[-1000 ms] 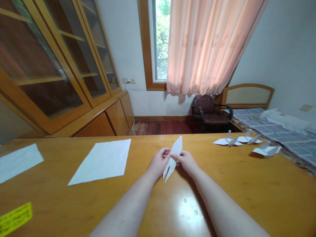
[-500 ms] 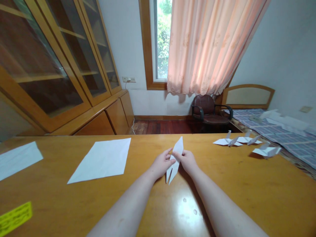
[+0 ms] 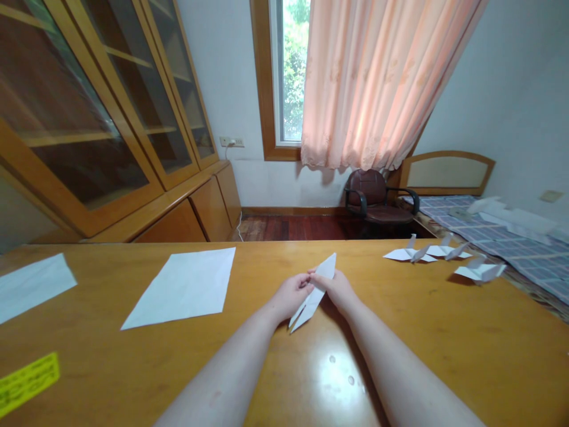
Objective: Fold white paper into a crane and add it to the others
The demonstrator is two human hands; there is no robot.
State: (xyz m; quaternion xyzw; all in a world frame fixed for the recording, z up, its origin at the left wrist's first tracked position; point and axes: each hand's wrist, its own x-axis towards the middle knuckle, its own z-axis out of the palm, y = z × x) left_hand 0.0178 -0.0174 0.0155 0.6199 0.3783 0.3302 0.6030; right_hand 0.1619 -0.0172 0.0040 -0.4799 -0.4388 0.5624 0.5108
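Between my hands is a folded piece of white paper (image 3: 315, 299), narrow and diamond-shaped, with a slit splitting its near end into two points. My left hand (image 3: 292, 295) grips its left edge, thumb on top. From the other side my right hand (image 3: 336, 289) pinches it, thumb lying across the upper face. The fingers beneath the paper are partly hidden. It is held slanted just over the wooden table (image 3: 186, 373), its far tip pointing away and to the right.
A flat white sheet (image 3: 184, 287) lies left of my hands, another sheet (image 3: 33, 287) farther left. Folded paper cranes (image 3: 411, 254) stand at the far right of the table. A yellow label (image 3: 29, 382) sits near left. Beyond are a chair (image 3: 373, 198) and a bed (image 3: 498, 228).
The folded paper has turned clockwise, its far tip moving right and its split end left. My hands have closed in a little around it. The other things lie as before.
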